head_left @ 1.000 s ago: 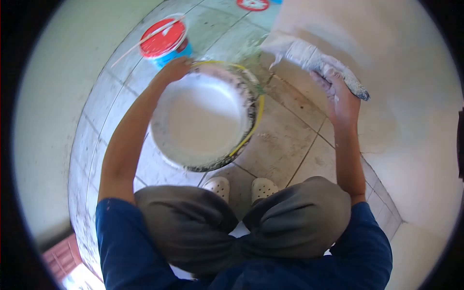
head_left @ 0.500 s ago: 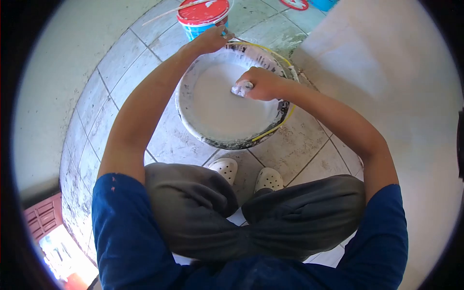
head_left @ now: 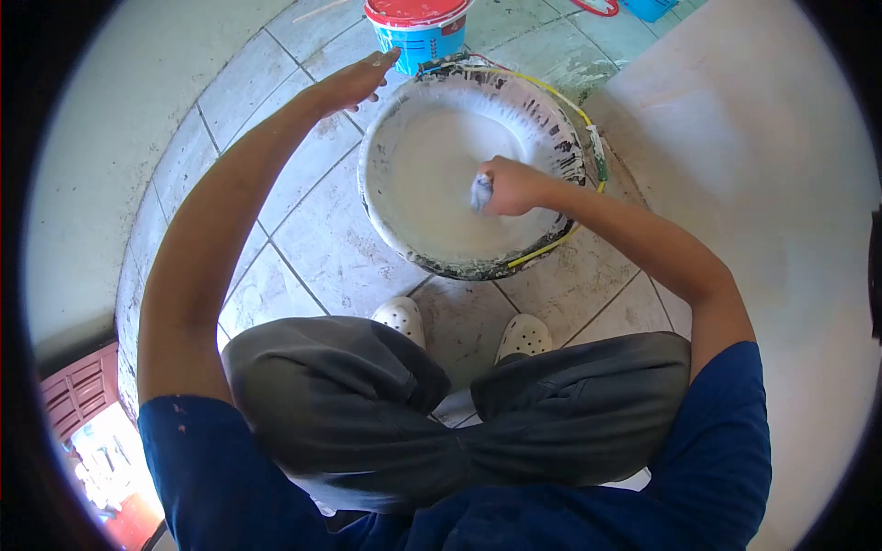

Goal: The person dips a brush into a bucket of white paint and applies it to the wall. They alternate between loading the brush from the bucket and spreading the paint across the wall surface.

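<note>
Below me stands a large round bucket [head_left: 369,197], its dark rim smeared with white, partly filled with milky white liquid [head_left: 432,174]. Inside it, my right hand [head_left: 514,187] is closed around a whitish, coated thing [head_left: 480,193] at the liquid's surface; its lower part is hidden and I cannot tell its kind. My left hand [head_left: 358,84] is off the bucket, left of its far rim, fingers stretched out and holding nothing. Along the bucket's right side runs a yellow handle [head_left: 574,106].
Behind the bucket is a blue pail [head_left: 423,44] with a red lid [head_left: 413,9]. My feet, in pale clogs [head_left: 524,338], rest on stained floor tiles [head_left: 322,243]. A pale wall [head_left: 101,174] is at the left; a wide pale surface [head_left: 735,165] spans the right.
My left hand has left the bucket's far rim and moved left, its fingers now extended. My right hand keeps its hold inside the bucket, slightly lower in the view.
</note>
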{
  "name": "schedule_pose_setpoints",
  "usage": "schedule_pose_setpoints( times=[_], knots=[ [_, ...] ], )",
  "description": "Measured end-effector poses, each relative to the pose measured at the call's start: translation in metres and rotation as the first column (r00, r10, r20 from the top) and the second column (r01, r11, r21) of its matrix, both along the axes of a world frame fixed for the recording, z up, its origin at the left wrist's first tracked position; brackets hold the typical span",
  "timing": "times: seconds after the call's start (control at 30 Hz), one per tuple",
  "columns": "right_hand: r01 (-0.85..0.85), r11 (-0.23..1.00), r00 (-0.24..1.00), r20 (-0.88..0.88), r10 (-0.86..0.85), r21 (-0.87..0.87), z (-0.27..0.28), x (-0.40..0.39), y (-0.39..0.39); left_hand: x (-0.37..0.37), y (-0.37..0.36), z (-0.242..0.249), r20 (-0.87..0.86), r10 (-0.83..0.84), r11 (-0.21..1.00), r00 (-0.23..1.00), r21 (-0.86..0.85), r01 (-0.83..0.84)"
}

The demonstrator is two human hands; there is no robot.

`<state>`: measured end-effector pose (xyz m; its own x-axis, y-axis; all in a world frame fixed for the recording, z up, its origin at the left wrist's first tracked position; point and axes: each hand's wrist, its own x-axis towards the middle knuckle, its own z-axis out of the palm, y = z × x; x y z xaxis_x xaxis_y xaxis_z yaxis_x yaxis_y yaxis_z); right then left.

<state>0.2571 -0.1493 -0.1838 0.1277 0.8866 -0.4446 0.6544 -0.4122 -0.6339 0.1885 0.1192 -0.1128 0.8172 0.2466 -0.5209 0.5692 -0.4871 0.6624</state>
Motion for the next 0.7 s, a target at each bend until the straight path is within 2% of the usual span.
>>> schedule_pose_setpoints(
  times=[0.03, 0.07, 0.1, 0.17, 0.27, 0.33, 0.4, 0.5, 0.6, 0.7],
  knots=[
    [0.037, 0.999, 0.992, -0.121, -0.036, 0.008, -0.003, -0.007, 0.003, 0.003, 0.001, 0.001, -0.031, -0.016, 1.0, 0.999, 0.026, 0.017],
    [0.018, 0.989, 0.999, -0.035, -0.014, 0.143, -0.007, -0.014, 0.009, 0.005, 0.002, 0.0, -0.062, -0.032, 0.998, 0.998, 0.05, 0.035],
    [0.051, 0.98, 0.997, -0.062, -0.04, 0.19, 0.0, -0.018, 0.019, 0.007, 0.001, -0.001, -0.098, -0.042, 0.996, 0.994, 0.072, 0.049],
    [0.115, 0.953, 0.99, -0.109, -0.087, 0.279, 0.022, -0.023, 0.038, 0.006, -0.015, 0.001, -0.04, 0.026, 0.998, 0.999, 0.05, -0.024],
    [0.08, 0.898, 0.973, -0.229, 0.024, 0.433, -0.002, -0.005, 0.071, 0.005, -0.02, -0.021, 0.117, 0.028, 0.999, 0.993, 0.043, -0.033],
    [0.076, 0.909, 0.996, 0.012, -0.089, 0.41, 0.002, 0.004, 0.073, 0.003, -0.022, -0.025, 0.204, -0.043, 0.999, 0.978, 0.041, 0.035],
    [0.101, 0.93, 0.948, 0.249, -0.198, 0.354, 0.012, 0.012, 0.065, 0.006, -0.023, -0.031, 0.255, 0.003, 0.997, 0.967, 0.073, -0.022],
    [0.019, 0.974, 0.902, 0.415, -0.115, 0.228, 0.004, 0.021, 0.044, 0.013, -0.02, -0.055, 0.29, -0.005, 0.99, 0.957, 0.139, -0.037],
    [0.003, 0.997, 0.912, 0.409, -0.033, 0.074, 0.005, 0.018, 0.02, 0.02, -0.022, -0.051, 0.28, -0.009, 0.993, 0.96, 0.113, -0.024],
    [-0.076, 0.996, 0.952, 0.293, 0.087, -0.049, 0.002, 0.008, 0.009, 0.026, -0.028, -0.045, 0.312, 0.016, 0.997, 0.95, 0.066, -0.039]
  ],
)
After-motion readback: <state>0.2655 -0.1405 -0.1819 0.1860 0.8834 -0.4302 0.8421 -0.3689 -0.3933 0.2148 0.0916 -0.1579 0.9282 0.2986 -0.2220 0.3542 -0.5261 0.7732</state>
